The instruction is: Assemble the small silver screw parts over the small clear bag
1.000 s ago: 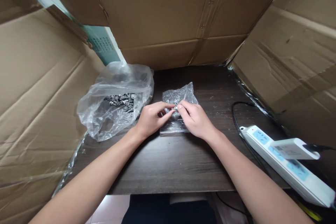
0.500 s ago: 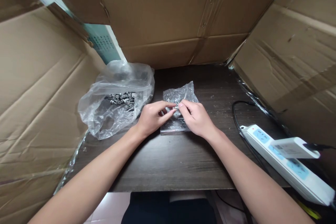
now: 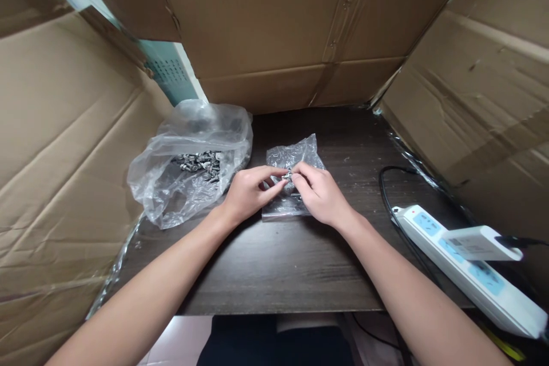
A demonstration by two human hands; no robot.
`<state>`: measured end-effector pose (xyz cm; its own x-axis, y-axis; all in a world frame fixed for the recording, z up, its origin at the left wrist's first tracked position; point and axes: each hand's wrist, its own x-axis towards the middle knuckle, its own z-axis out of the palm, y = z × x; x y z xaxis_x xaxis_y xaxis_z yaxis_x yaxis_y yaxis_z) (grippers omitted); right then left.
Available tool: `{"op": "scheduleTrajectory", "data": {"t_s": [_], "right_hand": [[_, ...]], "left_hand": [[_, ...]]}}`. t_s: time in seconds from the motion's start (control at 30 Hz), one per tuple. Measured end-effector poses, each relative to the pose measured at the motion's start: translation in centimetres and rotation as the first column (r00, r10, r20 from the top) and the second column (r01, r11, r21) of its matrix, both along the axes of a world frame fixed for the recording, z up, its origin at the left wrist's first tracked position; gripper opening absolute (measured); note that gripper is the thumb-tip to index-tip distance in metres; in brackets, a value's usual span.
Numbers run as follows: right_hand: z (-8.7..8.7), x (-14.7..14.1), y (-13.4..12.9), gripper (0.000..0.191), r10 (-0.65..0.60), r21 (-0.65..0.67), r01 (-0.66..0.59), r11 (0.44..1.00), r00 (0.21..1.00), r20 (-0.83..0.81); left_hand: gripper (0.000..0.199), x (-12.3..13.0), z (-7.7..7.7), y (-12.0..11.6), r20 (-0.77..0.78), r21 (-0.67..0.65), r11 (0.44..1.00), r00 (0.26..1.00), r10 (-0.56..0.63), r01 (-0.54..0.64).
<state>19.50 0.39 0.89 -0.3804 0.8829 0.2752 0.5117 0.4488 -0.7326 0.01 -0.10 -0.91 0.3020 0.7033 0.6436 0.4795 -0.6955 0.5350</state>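
Currently: sm. metal part [image 3: 287, 175] held betw. fingers

L hand [image 3: 251, 190]: thumb + index nearly together, gripping part's 9 o'clock end. R hand [image 3: 319, 190]: tight pinch, 3 o'clock end. Clear bag [image 3: 295, 151] beneath; lg. bag [image 3: 197, 131] w/ metal pcs [image 3: 205, 164], 10 o'clock of hands.

shiny metal piece [image 3: 287, 175], matt cardboard wall [image 3: 266, 23]

I have a dark, wood-grained table [image 3: 283, 274] before me, its near edge running straight across. Directly on it, to my left, sits a large clear plastic bag [image 3: 206, 140]; a smaller, crinkled clear bag [image 3: 295, 152] lies straight in front of me, and to my right rest a black cable [image 3: 381, 184] and a white power strip [image 3: 450, 266].
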Motion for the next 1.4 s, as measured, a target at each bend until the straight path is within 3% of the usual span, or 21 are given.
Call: {"op": "scheduleTrajectory", "data": {"t_s": [0.3, 0.9, 1.17, 1.4], "right_hand": [[-0.23, -0.07, 0.14, 0.038, -0.006, 0.002, 0.006, 1.0, 0.999, 0.046], [-0.05, 0.16, 0.08, 0.016, 0.016, -0.015, -0.016, 1.0, 0.999, 0.042], [-0.19, 0.14, 0.21, 0.038, 0.013, 0.014, -0.015, 1.0, 0.993, 0.12], [0.08, 0.16, 0.03, 0.018, 0.003, -0.002, -0.003, 1.0, 1.0, 0.017]], "left_hand": [[0.021, -0.09, -0.17, 0.06, -0.005, -0.016, 1.0, 1.0, -0.017, 0.017], [0.022, 0.04, 0.22, -0.18, -0.041, -0.008, 1.0, 0.999, 0.0, -0.001], [0.025, 0.19, 0.44, -0.33, -0.028, -0.034, 0.999, 0.999, -0.023, 0.022], [0.027, 0.1, 0.48, -0.24, -0.014, -0.019, 1.0, 1.0, 0.001, -0.001]]}}
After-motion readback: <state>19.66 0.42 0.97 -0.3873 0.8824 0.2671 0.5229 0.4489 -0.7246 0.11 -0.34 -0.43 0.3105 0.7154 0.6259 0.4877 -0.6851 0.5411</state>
